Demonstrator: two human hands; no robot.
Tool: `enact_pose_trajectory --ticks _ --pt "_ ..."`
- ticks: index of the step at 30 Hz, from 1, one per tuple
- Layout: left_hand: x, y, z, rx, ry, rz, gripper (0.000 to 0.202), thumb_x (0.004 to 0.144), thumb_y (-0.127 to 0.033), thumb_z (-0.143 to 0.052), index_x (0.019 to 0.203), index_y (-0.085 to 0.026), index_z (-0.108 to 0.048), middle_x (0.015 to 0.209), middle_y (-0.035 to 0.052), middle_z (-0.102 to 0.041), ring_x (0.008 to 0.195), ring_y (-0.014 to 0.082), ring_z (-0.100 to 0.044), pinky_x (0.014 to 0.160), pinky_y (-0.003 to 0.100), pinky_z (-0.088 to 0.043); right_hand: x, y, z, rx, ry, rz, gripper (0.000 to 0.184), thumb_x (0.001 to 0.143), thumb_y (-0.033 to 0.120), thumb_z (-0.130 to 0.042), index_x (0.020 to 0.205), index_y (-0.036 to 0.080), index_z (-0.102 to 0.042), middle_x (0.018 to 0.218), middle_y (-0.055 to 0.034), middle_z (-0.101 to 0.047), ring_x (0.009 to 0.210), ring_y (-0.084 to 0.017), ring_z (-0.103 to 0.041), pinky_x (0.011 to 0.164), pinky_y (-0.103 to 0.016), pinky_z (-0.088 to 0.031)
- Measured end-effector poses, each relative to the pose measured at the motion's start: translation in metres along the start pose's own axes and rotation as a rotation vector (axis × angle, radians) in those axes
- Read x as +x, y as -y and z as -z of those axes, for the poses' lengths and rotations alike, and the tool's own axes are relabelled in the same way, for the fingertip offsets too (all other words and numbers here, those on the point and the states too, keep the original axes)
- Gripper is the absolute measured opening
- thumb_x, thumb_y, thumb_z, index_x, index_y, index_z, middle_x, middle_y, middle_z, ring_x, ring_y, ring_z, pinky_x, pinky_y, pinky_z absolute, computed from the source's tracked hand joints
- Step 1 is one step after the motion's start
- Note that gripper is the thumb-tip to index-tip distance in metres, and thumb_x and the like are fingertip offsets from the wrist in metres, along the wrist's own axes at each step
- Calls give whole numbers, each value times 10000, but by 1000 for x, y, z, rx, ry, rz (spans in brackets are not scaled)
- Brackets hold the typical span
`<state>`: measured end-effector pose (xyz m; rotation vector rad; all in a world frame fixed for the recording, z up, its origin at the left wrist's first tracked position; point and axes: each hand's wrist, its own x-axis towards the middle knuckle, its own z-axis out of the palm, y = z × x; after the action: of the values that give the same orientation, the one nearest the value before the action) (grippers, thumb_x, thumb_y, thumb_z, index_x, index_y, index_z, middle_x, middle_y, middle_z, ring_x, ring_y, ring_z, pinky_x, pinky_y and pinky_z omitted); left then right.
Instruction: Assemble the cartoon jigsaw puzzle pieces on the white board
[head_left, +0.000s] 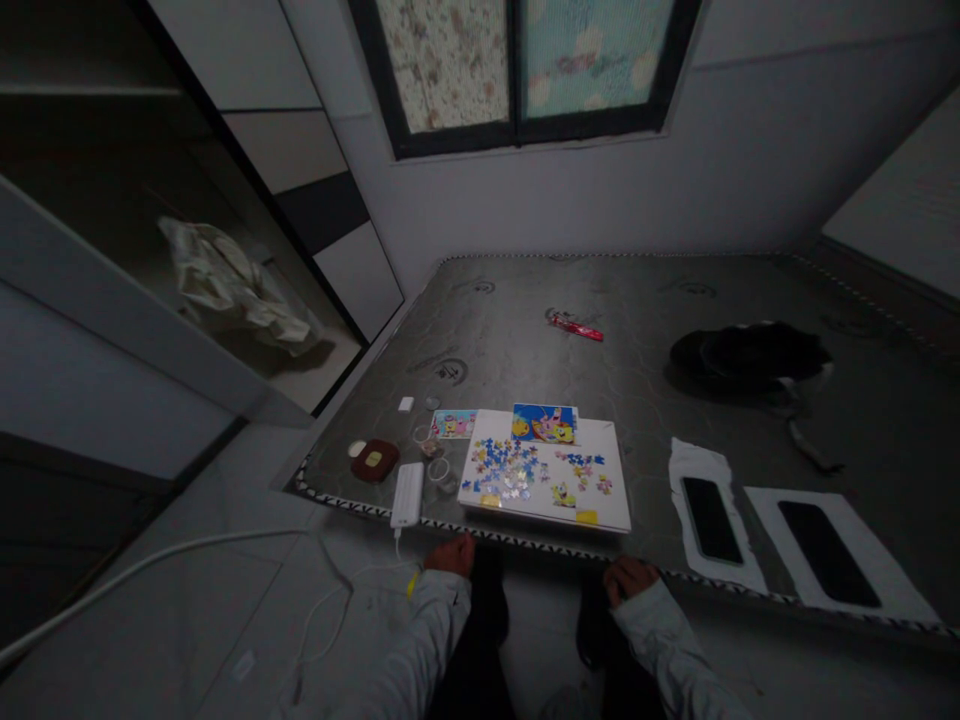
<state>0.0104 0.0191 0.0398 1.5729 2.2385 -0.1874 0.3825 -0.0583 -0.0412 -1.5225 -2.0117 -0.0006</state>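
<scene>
My left hand point(450, 555) is curled closed just below the front edge of the mattress, by my left leg, with nothing visible in it. Similarly curled, my right hand point(628, 578) rests by my right leg near the same edge. Between and beyond them lies a white board point(546, 508). Loose jigsaw puzzle pieces point(506, 468), mostly blue and yellow, are heaped on its left half. A smaller group of pieces point(583, 465) and a joined yellow cartoon section point(562, 494) lie to the right. A colourful cartoon picture point(544, 423) sits at the board's far edge.
Left of the board are a white power bank point(407, 495) with a cable, a brown round-cornered case point(374, 460), small clear containers point(442, 476) and another picture card point(454, 424). Two phones point(711, 520) lie on white paper at right. Behind are a black bag point(750, 358) and a red item point(576, 326).
</scene>
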Motion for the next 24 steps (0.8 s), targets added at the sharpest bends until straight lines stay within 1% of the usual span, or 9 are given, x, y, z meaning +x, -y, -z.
enact_pose_trajectory --ticks 3,6,12,16,20,24 --pt "1 1 3 20 54 -43 480 1162 -398 -412 1159 -302 -883 1211 69 -874 1101 229 -805 834 293 -486 0 0 0 -4 -18 3 280 895 63 -540 756 251 -693 779 10 -729 750 -164 -659 774 -345 -375" --pt "1 2 6 -5 69 -41 462 1156 -403 -428 1166 -304 -879 1207 67 -876 1097 229 -801 842 296 -485 -1 0 0 1 -4 2 288 902 62 -529 758 251 -691 780 12 -731 755 -162 -666 786 -342 -382" --pt "-1 2 5 -2 49 -46 460 1151 -398 -430 1121 -305 -880 1177 60 -879 1059 222 -795 811 289 -469 0 2 2 -20 2 -11 289 915 78 -521 767 254 -697 787 2 -743 763 -173 -675 792 -349 -396" --pt "1 3 0 30 39 -62 472 1160 -390 -417 1131 -298 -879 1202 56 -875 1083 226 -804 820 295 -481 -1 2 2 -9 37 -30 292 920 90 -519 776 255 -712 796 -3 -754 772 -175 -682 791 -347 -406" --pt "2 4 0 38 26 -50 470 1157 -406 -424 1133 -303 -882 1180 54 -878 1072 220 -805 815 281 -490 -4 -4 0 -19 74 -12 301 942 96 -518 802 256 -731 826 -9 -767 794 -175 -679 795 -342 -393" --pt "2 3 1 55 56 -48 499 1163 -416 -399 1161 -290 -881 1209 71 -873 1098 234 -806 820 295 -491 -9 -13 -4 -30 85 11 283 934 84 -555 803 259 -736 827 5 -765 811 -166 -685 789 -338 -376"
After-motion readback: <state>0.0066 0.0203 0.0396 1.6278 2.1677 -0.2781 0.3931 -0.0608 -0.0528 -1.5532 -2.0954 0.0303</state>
